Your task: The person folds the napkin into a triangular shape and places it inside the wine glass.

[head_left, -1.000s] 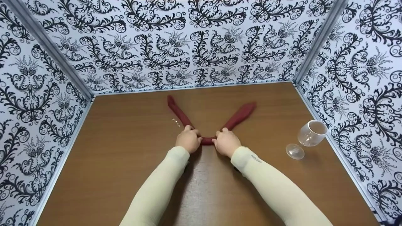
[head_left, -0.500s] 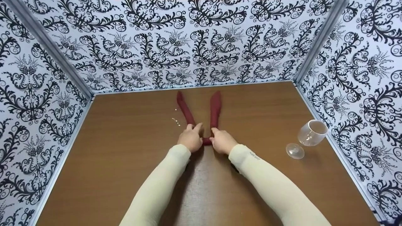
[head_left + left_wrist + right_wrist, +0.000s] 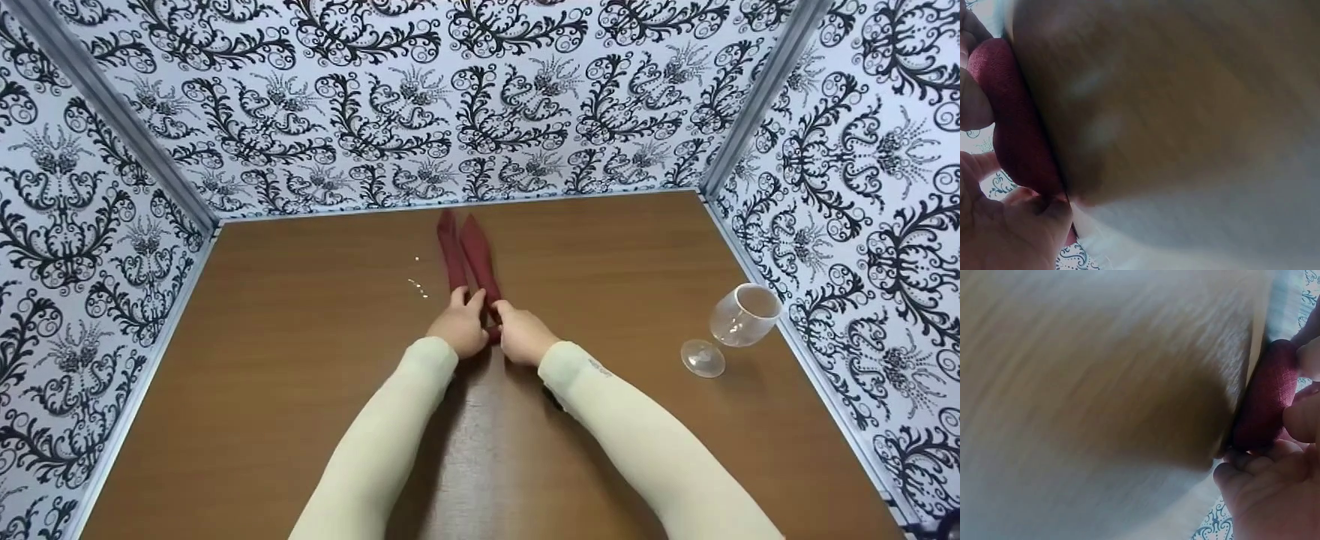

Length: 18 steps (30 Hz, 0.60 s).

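Observation:
A red cloth napkin, rolled into a long strip, lies bent on the brown table. Its two arms point toward the back wall, nearly side by side, with pointed tips at the far end. My left hand grips the roll at the left of the bend. Close beside it, my right hand holds the right side. Only a short red piece of the bend shows between the hands. In the left wrist view the thumb and fingers pinch the napkin low at the table. The right wrist view shows the napkin between the fingers and thumb.
A clear wine glass stands on the table to the right, near the side wall. Patterned white-and-black walls enclose the back and both sides. Small bright specks lie left of the napkin.
The napkin's arms have swung inward from a wide V to almost parallel, the right one moving furthest left. My hands have come closer together, both still holding it. The glass stays put.

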{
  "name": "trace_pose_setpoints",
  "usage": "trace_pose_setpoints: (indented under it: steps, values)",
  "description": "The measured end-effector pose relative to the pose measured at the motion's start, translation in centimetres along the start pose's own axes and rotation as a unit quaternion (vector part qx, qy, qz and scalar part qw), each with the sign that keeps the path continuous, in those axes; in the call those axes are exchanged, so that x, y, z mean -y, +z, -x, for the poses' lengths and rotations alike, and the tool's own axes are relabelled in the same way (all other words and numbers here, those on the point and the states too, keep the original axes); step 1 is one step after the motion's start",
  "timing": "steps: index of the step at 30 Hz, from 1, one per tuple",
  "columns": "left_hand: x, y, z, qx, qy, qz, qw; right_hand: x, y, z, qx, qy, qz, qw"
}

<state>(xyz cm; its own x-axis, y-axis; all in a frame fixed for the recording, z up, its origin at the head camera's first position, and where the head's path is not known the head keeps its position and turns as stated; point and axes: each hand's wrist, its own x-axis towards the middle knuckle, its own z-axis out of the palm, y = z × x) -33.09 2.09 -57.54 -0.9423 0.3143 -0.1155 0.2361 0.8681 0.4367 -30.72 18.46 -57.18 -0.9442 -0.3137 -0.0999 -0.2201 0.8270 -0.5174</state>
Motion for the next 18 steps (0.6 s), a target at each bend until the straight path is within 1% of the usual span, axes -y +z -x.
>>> trace_pose_setpoints:
  steps: [3,5,11,13,15,18]
  values:
    - [0.0,0.1,-0.2,0.018,0.011,-0.007,0.9998,0.3,-0.1,-0.1,-0.012,-0.013,-0.015,0.9997]
    - [0.1,0.2,-0.3,0.022,0.017,-0.008,0.9996,0.4,-0.2,-0.2,-0.024,-0.014,-0.027,0.9993]
    - [0.1,0.4,-0.5,0.046,0.016,-0.021,0.9986,0.9,-0.6,-0.7,-0.049,0.024,-0.064,0.9965]
    - [0.0,0.3,-0.5,0.06,0.011,-0.02,0.9979,0.9,-0.8,-0.8,-0.045,0.039,-0.067,0.996]
    - [-0.1,0.1,-0.5,0.073,0.006,-0.019,0.9972,1.0,-0.8,-1.0,-0.036,0.04,-0.055,0.997]
    - [-0.3,0.0,-0.4,0.094,-0.004,-0.015,0.9954,0.9,-0.9,-1.4,0.004,0.029,-0.024,0.9993]
